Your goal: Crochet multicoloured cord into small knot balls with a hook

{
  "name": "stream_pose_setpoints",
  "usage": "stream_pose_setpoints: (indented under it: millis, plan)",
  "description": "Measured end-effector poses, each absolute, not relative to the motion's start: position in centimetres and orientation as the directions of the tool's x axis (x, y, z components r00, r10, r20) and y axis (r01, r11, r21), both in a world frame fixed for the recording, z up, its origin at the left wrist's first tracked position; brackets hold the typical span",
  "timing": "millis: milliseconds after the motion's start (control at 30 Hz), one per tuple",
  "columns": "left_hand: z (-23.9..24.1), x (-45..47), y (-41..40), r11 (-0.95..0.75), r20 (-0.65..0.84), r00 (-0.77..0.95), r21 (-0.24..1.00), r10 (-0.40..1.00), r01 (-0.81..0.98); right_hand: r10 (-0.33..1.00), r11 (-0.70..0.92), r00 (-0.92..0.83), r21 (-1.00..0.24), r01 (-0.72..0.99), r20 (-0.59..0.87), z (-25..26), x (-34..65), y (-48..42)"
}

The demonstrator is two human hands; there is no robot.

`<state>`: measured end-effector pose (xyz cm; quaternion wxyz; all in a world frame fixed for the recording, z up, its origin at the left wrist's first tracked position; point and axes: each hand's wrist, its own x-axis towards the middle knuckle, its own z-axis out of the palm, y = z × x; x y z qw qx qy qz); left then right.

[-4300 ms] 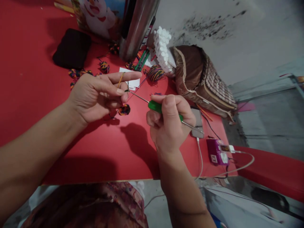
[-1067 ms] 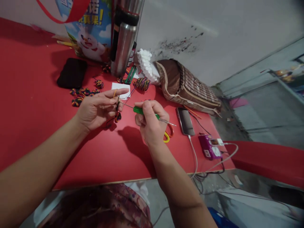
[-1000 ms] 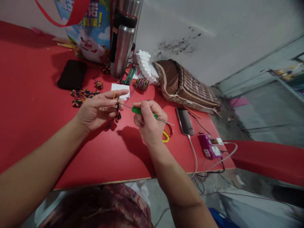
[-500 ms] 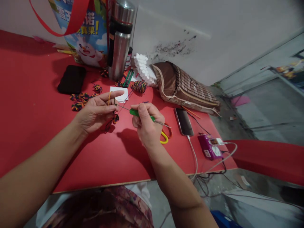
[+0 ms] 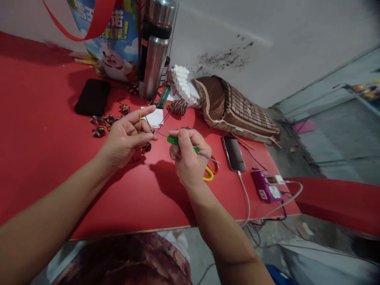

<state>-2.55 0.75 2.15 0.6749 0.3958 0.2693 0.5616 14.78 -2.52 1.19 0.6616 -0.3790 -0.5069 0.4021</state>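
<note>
Gripping the crochet hook point(image 5: 172, 139) in my right hand point(image 5: 191, 156), I pinch the seemingly unfinished yarn piece point(image 5: 146, 148) in my left hand point(image 5: 122, 141) before the steel flask point(image 5: 156, 59); worked clusters point(image 5: 99, 131) lie to its left, the yarn ball point(image 5: 178, 107) right.

one head cam, looked forward and down, sat close over left hand point(image 5: 126, 138) and right hand point(image 5: 190, 156), caught table point(image 5: 118, 213) plus wall point(image 5: 213, 23)

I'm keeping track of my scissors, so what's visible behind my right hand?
Past your right hand, the scissors show only their yellow and orange handles, on the red tabletop. Your hand covers whatever is directly behind; the blades aren't visible.
</note>
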Motion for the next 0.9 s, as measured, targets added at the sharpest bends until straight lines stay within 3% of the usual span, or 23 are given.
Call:
stream_pose_setpoints:
  millis: [133, 233, 433, 533, 700, 800, 900]
  plan:
    - [1.7, -2.2, 0.6, -0.071, 0.17, 0.173, 0.881, 0.97, -0.468, 0.921, 0.374, 0.129, -0.927, -0.026, 0.368, 1.2, 14.6, -2.8]
    - [1.3, -1.9, 0.5, -0.121, 0.201, 0.156, 0.904, 0.967, -0.411, 0.886, 0.438, 0.111, -0.891, 0.122, 0.451, 1.2, 14.5, -3.1]
    - [0.7, -1.2, 0.0, -0.172, 0.24, 0.141, 0.91, 0.96, -0.376, 0.684, 0.639, 0.042, -0.626, 0.446, 0.728, 0.4, 14.0, -3.4]
    - [1.4, -1.2, -0.4, -0.071, 0.164, 0.173, 0.891, 0.971, -0.449, 0.667, 0.667, 0.035, -0.618, 0.417, 0.744, 0.0, 13.9, -3.5]
    - [2.9, -1.7, -0.6, 0.181, -0.043, 0.238, 0.782, 0.97, -0.596, 0.681, 0.712, 0.022, -0.669, 0.215, 0.732, -0.2, 14.0, -3.8]
    - [3.2, -1.8, -0.6, 0.194, -0.055, 0.239, 0.766, 0.97, -0.613, 0.748, 0.647, 0.061, -0.747, 0.152, 0.661, 0.1, 14.1, -3.9]
    - [3.2, -1.6, -0.8, 0.109, 0.013, 0.202, 0.803, 0.979, -0.585, 0.785, 0.583, 0.092, -0.781, 0.226, 0.613, 0.4, 14.0, -4.0]
